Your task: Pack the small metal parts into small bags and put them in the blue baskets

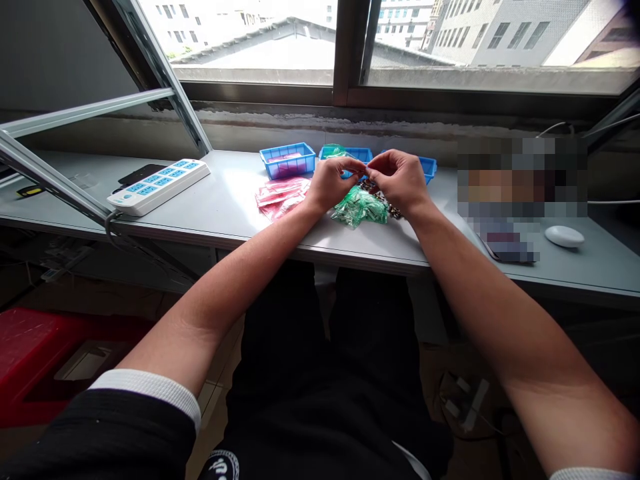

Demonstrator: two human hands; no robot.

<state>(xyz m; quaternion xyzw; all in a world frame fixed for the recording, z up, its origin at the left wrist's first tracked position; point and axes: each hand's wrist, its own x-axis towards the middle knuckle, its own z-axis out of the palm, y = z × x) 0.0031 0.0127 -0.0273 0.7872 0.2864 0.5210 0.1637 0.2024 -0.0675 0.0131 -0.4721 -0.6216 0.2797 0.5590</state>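
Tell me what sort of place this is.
Probably a makeshift packing workspace by a window: a long pale grey worktop holds small blue plastic baskets, piled green-tinted clear packets and a white power strip.

blue baskets (pixel 287 162), green packets (pixel 359 207), pinkish-red packets (pixel 283 197), white power strip (pixel 159 187) (blue-patched on top).

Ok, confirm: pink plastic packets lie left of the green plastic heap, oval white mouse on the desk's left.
The side is wrong: the head view shows the oval white mouse on the right. The pink plastic packets do lie left of the green plastic heap.
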